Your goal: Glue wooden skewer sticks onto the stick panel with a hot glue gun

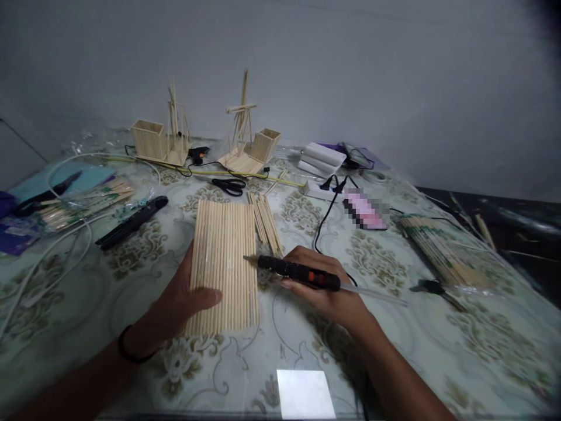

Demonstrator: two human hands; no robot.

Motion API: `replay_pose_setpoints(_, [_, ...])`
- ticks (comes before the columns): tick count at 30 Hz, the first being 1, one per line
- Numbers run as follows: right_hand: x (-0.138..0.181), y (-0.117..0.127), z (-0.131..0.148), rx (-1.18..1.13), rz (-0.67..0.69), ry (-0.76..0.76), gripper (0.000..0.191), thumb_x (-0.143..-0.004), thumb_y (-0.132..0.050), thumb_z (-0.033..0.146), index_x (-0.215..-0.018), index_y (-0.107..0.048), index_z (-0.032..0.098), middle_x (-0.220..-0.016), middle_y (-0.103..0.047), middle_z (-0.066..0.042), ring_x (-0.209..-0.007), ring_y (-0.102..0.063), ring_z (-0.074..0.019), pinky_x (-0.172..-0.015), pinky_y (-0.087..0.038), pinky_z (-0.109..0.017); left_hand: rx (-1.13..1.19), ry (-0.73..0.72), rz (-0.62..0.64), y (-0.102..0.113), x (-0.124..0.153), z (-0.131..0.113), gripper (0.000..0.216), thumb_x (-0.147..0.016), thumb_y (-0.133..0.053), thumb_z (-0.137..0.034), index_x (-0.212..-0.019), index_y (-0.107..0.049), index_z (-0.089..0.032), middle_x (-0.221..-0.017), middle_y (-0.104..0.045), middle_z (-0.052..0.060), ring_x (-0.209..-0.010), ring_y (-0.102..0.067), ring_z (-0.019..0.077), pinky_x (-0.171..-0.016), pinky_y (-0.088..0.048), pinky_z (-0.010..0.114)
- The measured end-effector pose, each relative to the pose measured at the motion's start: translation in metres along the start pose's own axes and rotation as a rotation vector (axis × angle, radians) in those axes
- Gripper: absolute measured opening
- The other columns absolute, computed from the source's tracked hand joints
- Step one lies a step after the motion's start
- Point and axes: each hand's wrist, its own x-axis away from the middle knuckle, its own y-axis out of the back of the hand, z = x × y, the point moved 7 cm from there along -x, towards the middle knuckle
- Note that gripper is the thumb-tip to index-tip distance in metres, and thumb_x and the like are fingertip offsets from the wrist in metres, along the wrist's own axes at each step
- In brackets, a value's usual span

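Observation:
A flat panel of wooden sticks (232,251), laid side by side, is held up by my left hand (193,298). The thumb presses on its face while the other fingers are hidden behind it. In my right hand (326,292) lies a black hot glue gun (302,273) with red marks, the fingers closed around it. Its nozzle points left, over the panel's right part; whether it touches cannot be told. A clear glue stick (374,292) sticks out of the gun's back end. Just behind the panel, several loose sticks (267,222) rest on the table.
Two stick models with boxes (148,140) (265,143) stand by the wall. Black scissors (230,186), a black utility knife (131,223) and a power strip (322,190) lie on the patterned tablecloth. A bundle of sticks (442,251) is at right; the gun's cord (324,219) runs to the strip.

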Motion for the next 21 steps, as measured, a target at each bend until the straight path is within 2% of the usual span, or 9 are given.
replay_pose_setpoints(15, [-0.0018,0.0026,-0.0007,-0.047,0.012,-0.015,0.021,-0.100,-0.074,0.037,-0.086,-0.071,0.022,-0.082,-0.069,-0.003,-0.070,-0.066,-0.0175,-0.064,-0.052,-0.030,-0.024,0.013,-0.004,-0.0017,0.0035,0.0002,0.085,-0.072,-0.088,-0.033,-0.150,-0.055,-0.031,-0.125,-0.075,0.007,-0.111,-0.073,0.0354,-0.098,-0.061,0.052])
replay_pose_setpoints(21, [-0.0022,0.0004,0.0003,-0.053,0.067,-0.013,0.024,-0.102,-0.071,0.041,-0.088,-0.072,0.021,-0.083,-0.069,-0.004,-0.071,-0.065,-0.0178,-0.064,-0.051,-0.031,-0.023,0.014,0.015,-0.0038,0.0023,-0.0021,0.084,-0.076,-0.083,-0.032,-0.153,-0.050,-0.032,-0.121,-0.077,0.008,-0.105,-0.075,0.0372,-0.089,-0.064,0.052])
